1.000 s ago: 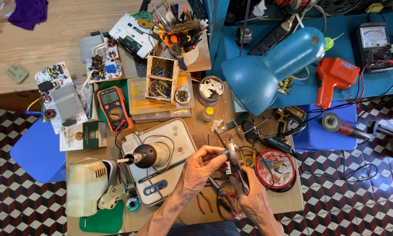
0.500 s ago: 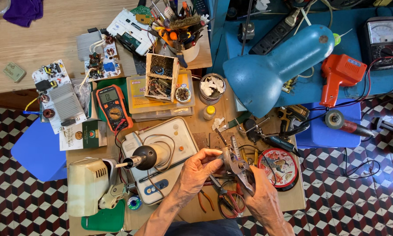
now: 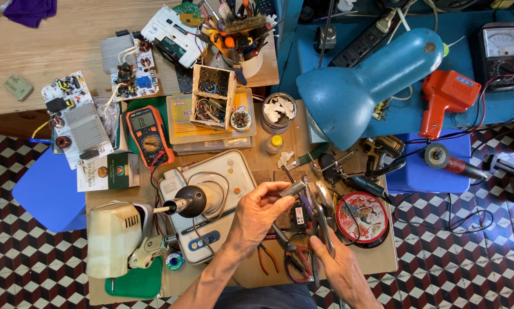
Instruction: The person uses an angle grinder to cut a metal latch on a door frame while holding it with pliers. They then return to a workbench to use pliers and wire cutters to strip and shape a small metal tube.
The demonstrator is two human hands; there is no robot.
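Blue is the biggest thing before me: the lamp shade [image 3: 348, 103] hangs up and to the right of my hands, tilted down toward the wooden surface [image 3: 382, 260]. Up and left of my hands lies the white soldering station [image 3: 211, 189] with its black-tipped handle [image 3: 188, 201] resting across it, and further left stands a cream-coloured fan-like box [image 3: 115, 240]. Beyond that, well above my left hand, sits the orange-and-black meter [image 3: 147, 134]. Just right of my hands is the round red tin [image 3: 361, 218].

My left hand [image 3: 257, 220] has its fingers curled and pinches a small silvery part [image 3: 293, 188] between thumb and fingertips, holding it up over the surface. My right hand [image 3: 340, 269] is wrapped round the handles of a pair of metal pliers [image 3: 320, 214], whose nose points up toward the small part and seems to touch it or lie just beside it; I cannot tell which. Red-handled cutters [image 3: 294, 260] lie on the surface right under my hands.

As I judge it, the work on this small part is mid-way: it is gripped and the pliers are brought to it, but I see no joint made, and the soldering handle is untouched in its place.
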